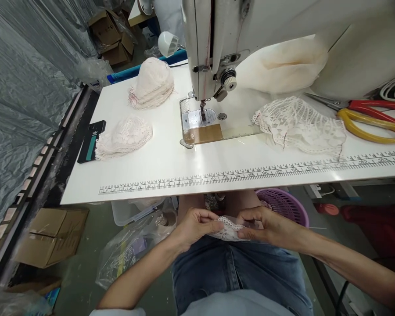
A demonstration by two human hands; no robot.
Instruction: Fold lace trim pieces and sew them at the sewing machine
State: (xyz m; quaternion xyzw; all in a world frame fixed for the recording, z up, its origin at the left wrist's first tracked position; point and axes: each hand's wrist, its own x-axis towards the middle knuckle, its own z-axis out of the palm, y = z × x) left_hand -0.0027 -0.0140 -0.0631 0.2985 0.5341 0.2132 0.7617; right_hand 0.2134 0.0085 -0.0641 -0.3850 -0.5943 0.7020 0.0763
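Note:
Over my lap, just below the table's front edge, a piece of white lace fabric [228, 230] is stretched between my two hands. My left hand [199, 226] pinches its left end between thumb and fingers. The right end is gripped by my right hand [258, 224], thumb on the near side. Part of the lace is hidden behind the fingers. Above them stands a sewing machine [202, 52], its presser foot [202, 115] over the metal needle plate [192, 119] with no fabric under it.
On the table [158, 162] lie a stack of pale cups [153, 83], lace pieces [125, 138] on a dark phone-like object [91, 142], more lace [299, 127] and scissors [375, 118]. A printed ruler [217, 177] runs along the edge. Below sit a purple basket [283, 204] and a cardboard box [51, 235].

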